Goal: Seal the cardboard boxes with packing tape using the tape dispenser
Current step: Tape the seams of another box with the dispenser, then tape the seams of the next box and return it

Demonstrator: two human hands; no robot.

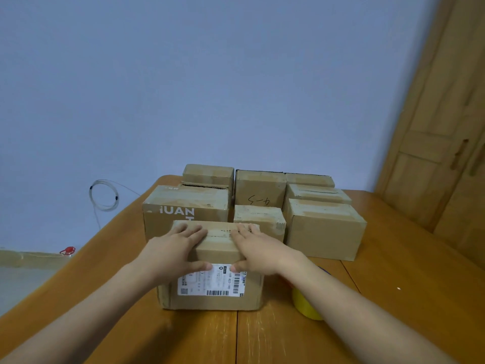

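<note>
Head view: box (212,285) at counter's (393,298) near edge; left hand (174,248) and right hand (258,249) lie flat, pressing flaps. Yellow tape dispenser (305,304) just right. Advice: keep seam closed, tape centrally.

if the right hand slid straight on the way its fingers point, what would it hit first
Probably the small brown cardboard box just behind the labelled cardboard box that the right hand presses flat. The fingers point away and slightly left; depth is unclear, so how close they stand is uncertain.
</note>
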